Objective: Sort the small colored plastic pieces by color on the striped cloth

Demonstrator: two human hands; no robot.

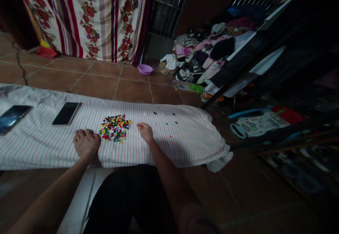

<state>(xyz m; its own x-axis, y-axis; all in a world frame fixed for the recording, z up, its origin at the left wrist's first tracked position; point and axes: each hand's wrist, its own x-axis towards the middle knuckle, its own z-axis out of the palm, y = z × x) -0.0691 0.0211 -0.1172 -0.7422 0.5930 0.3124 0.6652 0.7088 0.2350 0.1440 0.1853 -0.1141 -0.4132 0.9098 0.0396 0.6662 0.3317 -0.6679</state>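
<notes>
A heap of small multicoloured beads point(115, 128) lies on a striped cloth point(196, 145). Just left of the heap, my left hand point(87, 143) rests on the cloth with its fingers curled in, and nothing shows in it. To the right of the heap is my right hand point(145, 132), thumb and fingertips pinched together. Anything between those fingertips is too small to make out. Several single beads are spaced apart on the cloth beyond my right hand, among them an orange bead point(170, 136), a yellow bead point(182, 135) and a dark bead point(155, 113).
A phone point(66, 114) lies left of the beads, with a second dark-screened device point(14, 118) farther left. On the tiled floor are a purple basin point(145, 69) and a large pile of clothes point(206, 50). A floral curtain point(103, 18) hangs behind.
</notes>
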